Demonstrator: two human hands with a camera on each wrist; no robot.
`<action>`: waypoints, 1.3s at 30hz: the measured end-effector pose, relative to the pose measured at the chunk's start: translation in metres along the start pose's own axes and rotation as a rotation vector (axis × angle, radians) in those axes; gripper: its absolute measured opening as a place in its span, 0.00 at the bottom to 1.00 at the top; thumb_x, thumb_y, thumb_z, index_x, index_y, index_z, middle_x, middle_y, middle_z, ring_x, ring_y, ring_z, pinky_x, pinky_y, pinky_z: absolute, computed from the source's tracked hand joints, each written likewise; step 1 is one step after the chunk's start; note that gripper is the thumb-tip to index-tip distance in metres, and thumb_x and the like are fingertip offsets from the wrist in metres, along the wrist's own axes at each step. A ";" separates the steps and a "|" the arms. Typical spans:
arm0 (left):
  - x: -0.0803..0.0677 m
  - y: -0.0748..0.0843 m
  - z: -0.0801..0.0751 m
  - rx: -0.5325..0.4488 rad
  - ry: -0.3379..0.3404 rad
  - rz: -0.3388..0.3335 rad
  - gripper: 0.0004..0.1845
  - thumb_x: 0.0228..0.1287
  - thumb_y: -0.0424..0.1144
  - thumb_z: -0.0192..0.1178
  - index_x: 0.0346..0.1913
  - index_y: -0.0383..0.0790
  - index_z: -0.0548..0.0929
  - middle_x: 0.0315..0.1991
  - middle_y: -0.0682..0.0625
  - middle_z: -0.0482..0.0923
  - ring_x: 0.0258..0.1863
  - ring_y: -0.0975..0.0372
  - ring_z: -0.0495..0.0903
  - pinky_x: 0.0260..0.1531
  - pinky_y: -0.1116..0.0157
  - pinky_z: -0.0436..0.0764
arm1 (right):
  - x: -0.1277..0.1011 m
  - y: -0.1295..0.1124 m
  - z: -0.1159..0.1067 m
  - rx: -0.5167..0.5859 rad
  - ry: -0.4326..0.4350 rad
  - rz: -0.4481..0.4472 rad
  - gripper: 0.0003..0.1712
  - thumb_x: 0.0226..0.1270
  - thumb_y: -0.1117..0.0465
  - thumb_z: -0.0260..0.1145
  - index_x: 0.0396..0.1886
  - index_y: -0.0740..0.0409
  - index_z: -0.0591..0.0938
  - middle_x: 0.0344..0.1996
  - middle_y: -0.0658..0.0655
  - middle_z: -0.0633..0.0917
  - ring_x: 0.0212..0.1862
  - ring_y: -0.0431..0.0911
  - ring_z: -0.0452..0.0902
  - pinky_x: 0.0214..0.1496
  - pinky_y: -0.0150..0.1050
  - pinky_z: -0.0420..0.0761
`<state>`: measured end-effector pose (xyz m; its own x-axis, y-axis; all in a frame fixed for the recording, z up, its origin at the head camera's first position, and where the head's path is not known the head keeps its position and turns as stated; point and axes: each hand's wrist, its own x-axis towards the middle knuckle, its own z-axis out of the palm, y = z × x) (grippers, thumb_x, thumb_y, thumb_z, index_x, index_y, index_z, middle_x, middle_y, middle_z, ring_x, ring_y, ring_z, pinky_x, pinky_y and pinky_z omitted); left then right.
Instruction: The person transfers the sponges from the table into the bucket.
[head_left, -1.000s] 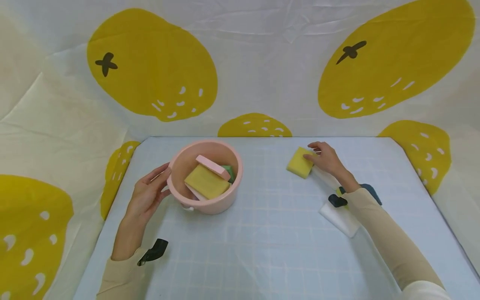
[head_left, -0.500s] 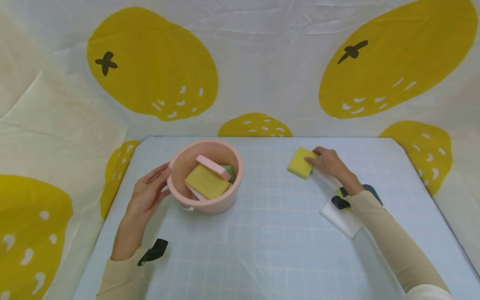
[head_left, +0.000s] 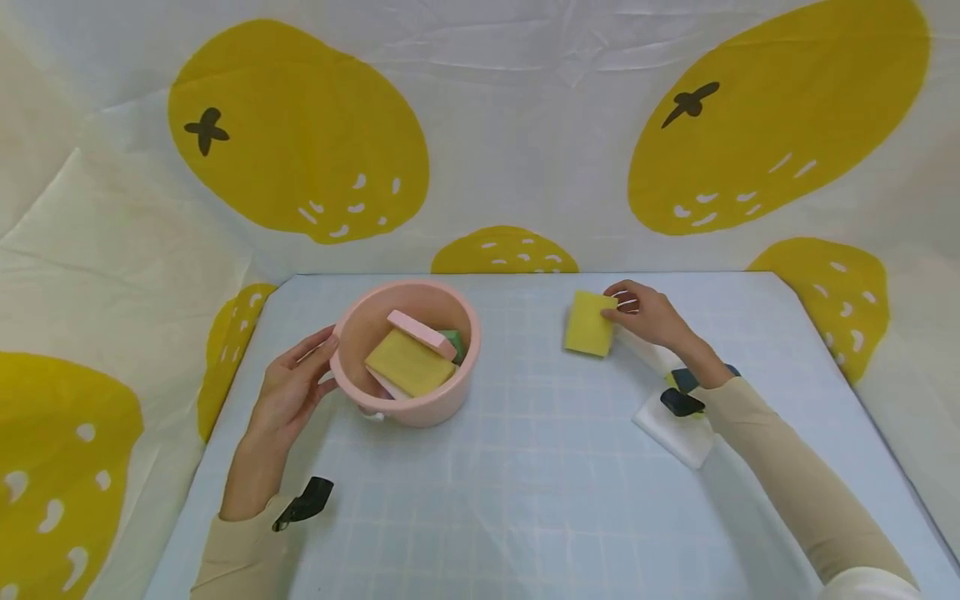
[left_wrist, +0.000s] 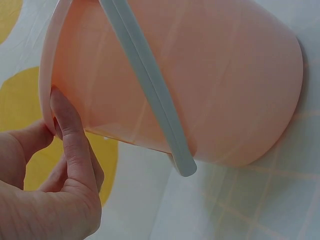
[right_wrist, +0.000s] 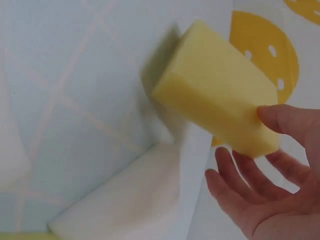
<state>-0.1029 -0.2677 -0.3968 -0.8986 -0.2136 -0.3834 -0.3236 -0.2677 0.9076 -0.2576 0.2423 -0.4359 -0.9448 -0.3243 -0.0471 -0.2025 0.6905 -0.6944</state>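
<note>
A pink bucket (head_left: 442, 410) stands on the left of the table. My left hand (head_left: 288, 396) pinches its rim between thumb and fingers; the left wrist view shows the pale handle (left_wrist: 150, 90) hanging along its side. Inside lie a yellow sponge (head_left: 408, 364), a pink block (head_left: 422, 335) and a partly hidden green piece (head_left: 453, 340). On the right, my right hand (head_left: 651, 317) pinches another yellow sponge (head_left: 588, 325) at one edge, thumb on top and fingers beneath. In the right wrist view this sponge (right_wrist: 215, 90) is tilted above the table, casting a shadow.
Beneath my right forearm lie a white piece (head_left: 678, 433) and a dark blue and yellow item (head_left: 684, 380), both partly covered. Another white piece (head_left: 647, 350) lies just below my right hand. A lemon-print cloth (head_left: 510, 150) rises behind the table.
My right fingers have closed on the yellow sponge's edge, and it has turned and come up off the table slightly. My left hand stays on the bucket rim. The head view has shifted slightly.
</note>
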 end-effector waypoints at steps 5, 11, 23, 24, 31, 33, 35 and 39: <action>0.001 0.001 0.000 -0.004 0.009 -0.003 0.42 0.58 0.53 0.75 0.75 0.47 0.73 0.64 0.56 0.76 0.52 0.67 0.81 0.48 0.69 0.84 | -0.003 -0.010 -0.004 0.055 -0.015 -0.012 0.24 0.75 0.56 0.67 0.63 0.65 0.77 0.61 0.68 0.79 0.61 0.63 0.78 0.63 0.58 0.79; 0.002 0.002 0.000 -0.007 0.001 -0.001 0.41 0.59 0.53 0.74 0.74 0.47 0.73 0.63 0.56 0.77 0.52 0.66 0.81 0.48 0.69 0.84 | -0.009 -0.026 -0.012 0.083 -0.023 -0.035 0.24 0.74 0.56 0.68 0.63 0.64 0.78 0.61 0.66 0.79 0.60 0.62 0.79 0.63 0.57 0.79; 0.001 0.001 -0.002 -0.022 -0.020 0.038 0.41 0.60 0.50 0.75 0.74 0.44 0.72 0.54 0.60 0.82 0.47 0.67 0.83 0.43 0.70 0.86 | -0.014 -0.068 -0.029 0.147 -0.036 -0.067 0.24 0.74 0.54 0.69 0.63 0.60 0.79 0.58 0.60 0.82 0.58 0.54 0.82 0.55 0.36 0.84; 0.001 0.001 -0.002 -0.022 -0.020 0.037 0.41 0.60 0.50 0.75 0.74 0.44 0.72 0.54 0.60 0.83 0.47 0.67 0.83 0.43 0.70 0.86 | -0.015 -0.072 -0.031 0.159 -0.039 -0.074 0.23 0.73 0.55 0.70 0.63 0.60 0.79 0.57 0.60 0.83 0.57 0.53 0.82 0.53 0.33 0.84; 0.002 0.000 -0.002 -0.042 -0.030 0.054 0.38 0.60 0.48 0.75 0.72 0.43 0.74 0.51 0.60 0.84 0.45 0.67 0.84 0.41 0.70 0.86 | -0.013 -0.101 -0.035 0.237 -0.063 -0.113 0.22 0.73 0.56 0.70 0.61 0.59 0.80 0.55 0.59 0.83 0.54 0.52 0.83 0.51 0.30 0.84; 0.002 0.000 -0.002 -0.045 -0.033 0.055 0.38 0.60 0.48 0.75 0.72 0.42 0.75 0.51 0.60 0.85 0.44 0.67 0.84 0.41 0.70 0.86 | -0.013 -0.110 -0.035 0.254 -0.072 -0.122 0.22 0.73 0.56 0.70 0.61 0.59 0.81 0.55 0.59 0.83 0.53 0.51 0.83 0.51 0.32 0.85; 0.002 0.000 -0.002 -0.040 -0.034 0.051 0.38 0.61 0.48 0.75 0.72 0.43 0.74 0.52 0.60 0.84 0.45 0.67 0.84 0.41 0.70 0.86 | -0.013 -0.118 -0.035 0.269 -0.083 -0.134 0.21 0.72 0.56 0.71 0.61 0.59 0.81 0.54 0.58 0.84 0.52 0.50 0.84 0.52 0.33 0.85; 0.001 0.000 -0.001 -0.025 -0.030 0.042 0.40 0.60 0.50 0.74 0.73 0.43 0.73 0.53 0.60 0.83 0.46 0.68 0.84 0.42 0.71 0.86 | -0.010 -0.133 -0.033 0.341 -0.109 -0.158 0.21 0.71 0.58 0.71 0.60 0.60 0.81 0.53 0.59 0.84 0.51 0.49 0.84 0.54 0.39 0.86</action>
<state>-0.1032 -0.2692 -0.3975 -0.9197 -0.1973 -0.3394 -0.2781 -0.2827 0.9180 -0.2294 0.1749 -0.3196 -0.8720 -0.4892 0.0159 -0.2286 0.3783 -0.8970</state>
